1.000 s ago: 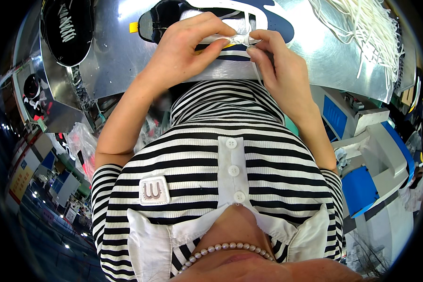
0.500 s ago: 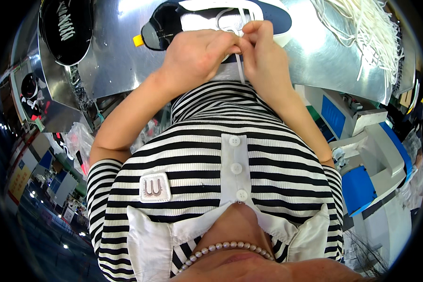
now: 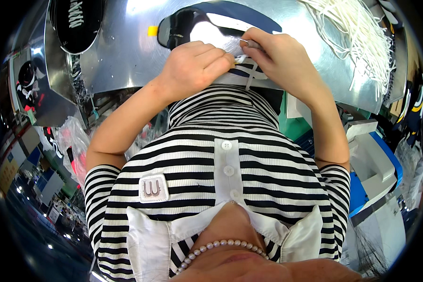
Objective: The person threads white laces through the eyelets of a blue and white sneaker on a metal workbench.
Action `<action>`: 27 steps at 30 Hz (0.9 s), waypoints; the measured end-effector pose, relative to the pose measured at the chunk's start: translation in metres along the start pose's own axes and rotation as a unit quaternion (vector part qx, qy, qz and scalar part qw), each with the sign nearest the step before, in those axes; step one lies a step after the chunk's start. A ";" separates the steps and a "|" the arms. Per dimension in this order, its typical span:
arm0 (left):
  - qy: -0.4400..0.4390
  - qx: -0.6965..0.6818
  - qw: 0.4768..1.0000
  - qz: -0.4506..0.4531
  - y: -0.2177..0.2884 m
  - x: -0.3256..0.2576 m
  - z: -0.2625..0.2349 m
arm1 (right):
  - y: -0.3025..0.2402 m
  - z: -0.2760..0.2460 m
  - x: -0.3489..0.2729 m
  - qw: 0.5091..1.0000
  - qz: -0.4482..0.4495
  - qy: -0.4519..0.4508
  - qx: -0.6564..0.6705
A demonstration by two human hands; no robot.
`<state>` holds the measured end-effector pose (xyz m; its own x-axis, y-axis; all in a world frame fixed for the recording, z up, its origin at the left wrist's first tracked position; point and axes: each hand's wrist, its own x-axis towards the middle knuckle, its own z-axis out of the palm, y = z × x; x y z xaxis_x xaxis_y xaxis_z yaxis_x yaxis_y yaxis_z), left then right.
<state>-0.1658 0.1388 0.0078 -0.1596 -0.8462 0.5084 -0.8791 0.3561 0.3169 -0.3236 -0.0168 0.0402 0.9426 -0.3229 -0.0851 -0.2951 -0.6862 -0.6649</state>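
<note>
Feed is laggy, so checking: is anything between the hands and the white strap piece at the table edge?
Nothing visible. The left hand and right hand both already pinch the white strap between them, over the dark cap on the metal table. The loose straps lie off to the right, apart from the hands.

Left hand (image 3: 197, 63) and right hand (image 3: 279, 58) pinching white strap (image 3: 250, 77) over dark cap (image 3: 211, 26); metal counter (image 3: 122, 51); white strap pile (image 3: 357, 28) far right.
</note>
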 end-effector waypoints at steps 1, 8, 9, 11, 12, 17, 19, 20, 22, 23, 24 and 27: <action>-0.008 -0.007 1.000 0.004 0.000 0.001 -0.001 | 0.000 0.002 -0.001 1.000 0.002 0.001 0.030; -0.034 -0.035 0.999 0.015 0.000 0.004 -0.002 | 0.005 0.005 -0.010 0.992 0.019 0.009 0.126; -0.034 -0.039 0.999 0.016 -0.001 0.005 -0.002 | 0.007 0.006 -0.013 0.992 0.006 0.036 0.117; -0.030 -0.041 0.999 0.016 -0.001 0.005 0.000 | -0.001 -0.002 -0.011 0.997 0.050 -0.003 0.061; -0.027 -0.042 0.999 0.016 -0.001 0.004 0.001 | -0.004 -0.005 -0.010 0.997 0.072 -0.023 0.032; -0.033 -0.059 0.998 0.017 -0.003 0.008 0.001 | 0.003 0.004 -0.007 0.980 0.069 -0.029 0.182; -0.043 -0.077 0.996 0.013 -0.003 0.010 0.001 | 0.002 0.004 -0.008 0.974 0.074 0.025 0.212; -0.050 -0.088 0.995 0.008 -0.004 0.011 0.000 | -0.003 -0.003 -0.009 0.972 0.079 0.062 0.214; -0.056 -0.112 0.992 -0.004 -0.004 0.012 -0.001 | 0.003 -0.025 -0.001 0.927 0.008 0.200 0.316; -0.064 -0.120 0.991 -0.011 -0.004 0.012 -0.002 | 0.010 -0.049 0.001 0.901 -0.017 0.285 0.325; -0.072 -0.127 0.989 -0.019 -0.005 0.011 -0.003 | 0.005 -0.059 0.008 0.886 -0.018 0.317 0.337; -0.095 -0.141 0.983 -0.064 -0.008 0.012 -0.006 | 0.016 -0.047 0.014 0.898 -0.012 0.284 0.336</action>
<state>-0.1577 0.1277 0.0161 -0.1606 -0.9402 0.3005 -0.7418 0.3157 0.5917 -0.3231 -0.0632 0.0634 0.6592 -0.7250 0.1998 0.0650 -0.2097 -0.9756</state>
